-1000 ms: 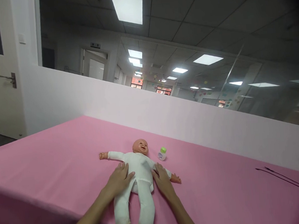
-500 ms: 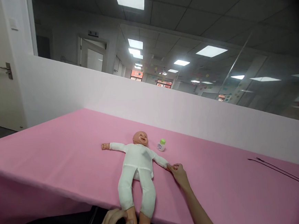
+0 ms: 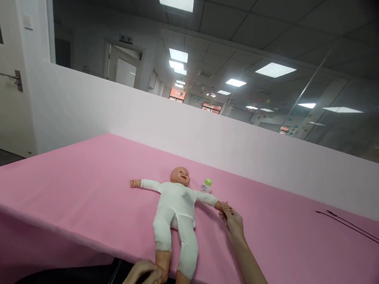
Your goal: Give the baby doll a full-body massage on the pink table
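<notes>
A baby doll in white cloth lies face up on the pink-covered table, its head toward the wall and its feet at the near edge. My right hand is closed on the doll's hand, at the end of the arm on the right. Down at the near edge, my left hand has its fingers closed around the doll's foot on the left. The doll's other foot hangs at the edge, untouched. Beside the doll's head stands a small clear bottle with a green cap, partly behind the raised arm.
Two thin dark cords lie at the right side of the table. Behind the table runs a white wall with a glass window above it. A door is at the far left.
My right hand has lifted the doll's arm slightly, up and to the right. My left hand has raised the doll's foot a little, bending that leg. The view has shifted slightly.
</notes>
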`<state>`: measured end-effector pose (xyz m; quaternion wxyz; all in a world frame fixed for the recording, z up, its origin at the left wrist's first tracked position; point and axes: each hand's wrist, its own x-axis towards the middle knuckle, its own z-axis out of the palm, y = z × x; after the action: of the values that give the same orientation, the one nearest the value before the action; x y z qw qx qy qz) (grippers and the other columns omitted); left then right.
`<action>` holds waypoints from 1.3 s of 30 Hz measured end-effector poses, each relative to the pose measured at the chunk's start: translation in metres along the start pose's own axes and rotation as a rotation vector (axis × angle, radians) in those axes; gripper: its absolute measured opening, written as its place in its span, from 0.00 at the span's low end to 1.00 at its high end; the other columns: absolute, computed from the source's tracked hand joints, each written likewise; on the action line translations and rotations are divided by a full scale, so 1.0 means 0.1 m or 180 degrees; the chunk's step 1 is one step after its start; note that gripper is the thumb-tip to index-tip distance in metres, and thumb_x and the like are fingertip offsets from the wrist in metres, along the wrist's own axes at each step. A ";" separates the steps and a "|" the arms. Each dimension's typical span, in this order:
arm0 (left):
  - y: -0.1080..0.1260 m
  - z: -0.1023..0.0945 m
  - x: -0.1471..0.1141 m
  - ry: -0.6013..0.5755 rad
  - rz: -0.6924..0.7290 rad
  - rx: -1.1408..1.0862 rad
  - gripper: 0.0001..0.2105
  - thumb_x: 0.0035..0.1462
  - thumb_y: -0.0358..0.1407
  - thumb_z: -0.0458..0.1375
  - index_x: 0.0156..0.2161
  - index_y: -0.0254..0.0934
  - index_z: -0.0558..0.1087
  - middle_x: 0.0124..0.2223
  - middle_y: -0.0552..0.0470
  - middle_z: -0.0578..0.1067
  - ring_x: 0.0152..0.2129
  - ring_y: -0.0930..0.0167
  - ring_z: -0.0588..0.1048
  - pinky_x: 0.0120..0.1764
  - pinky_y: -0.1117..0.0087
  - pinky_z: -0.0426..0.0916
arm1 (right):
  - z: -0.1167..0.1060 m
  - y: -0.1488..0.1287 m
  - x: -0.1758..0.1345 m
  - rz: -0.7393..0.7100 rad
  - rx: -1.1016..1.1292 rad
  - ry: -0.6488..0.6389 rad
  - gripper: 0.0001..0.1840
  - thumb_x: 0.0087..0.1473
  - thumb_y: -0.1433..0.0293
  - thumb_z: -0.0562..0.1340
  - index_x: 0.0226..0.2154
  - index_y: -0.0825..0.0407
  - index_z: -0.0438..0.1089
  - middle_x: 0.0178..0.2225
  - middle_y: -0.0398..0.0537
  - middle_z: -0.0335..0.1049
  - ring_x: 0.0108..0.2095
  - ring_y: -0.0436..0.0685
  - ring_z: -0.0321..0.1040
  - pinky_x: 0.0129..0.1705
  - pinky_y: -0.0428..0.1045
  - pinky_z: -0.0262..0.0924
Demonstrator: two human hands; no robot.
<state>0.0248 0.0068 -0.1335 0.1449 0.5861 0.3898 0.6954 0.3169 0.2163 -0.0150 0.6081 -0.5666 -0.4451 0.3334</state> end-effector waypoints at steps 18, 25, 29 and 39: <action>-0.05 0.11 1.77 -0.0375 -0.1319 -0.0837 0.18 0.57 0.49 0.62 0.37 0.34 0.82 0.36 0.48 0.79 0.38 0.63 0.76 0.43 0.66 0.71 | 0.79 -0.24 -0.11 -0.0751 -0.0459 -0.1053 0.26 0.47 0.46 0.69 0.26 0.54 0.77 0.19 0.41 0.65 0.21 0.51 0.57 0.24 0.48 0.54; 0.58 -0.45 0.83 -0.1327 -0.1377 -0.0082 0.15 0.64 0.45 0.57 0.31 0.40 0.79 0.33 0.51 0.71 0.31 0.67 0.73 0.37 0.69 0.68 | 0.31 0.20 0.16 0.0133 0.0297 0.0967 0.25 0.36 0.45 0.69 0.20 0.47 0.64 0.15 0.39 0.60 0.17 0.53 0.55 0.19 0.50 0.54; 0.50 -0.44 0.78 -0.1474 -0.1499 -0.0148 0.11 0.61 0.41 0.59 0.31 0.42 0.81 0.32 0.52 0.71 0.33 0.66 0.74 0.39 0.68 0.68 | 0.36 0.19 0.03 0.0057 0.0420 0.0922 0.23 0.37 0.46 0.69 0.21 0.47 0.65 0.16 0.40 0.61 0.19 0.54 0.58 0.21 0.51 0.57; -0.11 0.40 1.90 -0.0493 -0.1225 -0.0745 0.16 0.55 0.47 0.62 0.31 0.33 0.81 0.32 0.47 0.78 0.35 0.61 0.75 0.40 0.65 0.69 | 0.90 -0.24 -0.49 -0.1413 -0.0853 -0.1538 0.23 0.53 0.52 0.67 0.20 0.53 0.73 0.22 0.44 0.66 0.25 0.52 0.60 0.27 0.47 0.55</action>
<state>0.0078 0.1545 -0.0077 0.3712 0.5318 0.3988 0.6484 0.2132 0.2034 -0.0025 0.4630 -0.4356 -0.7282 0.2561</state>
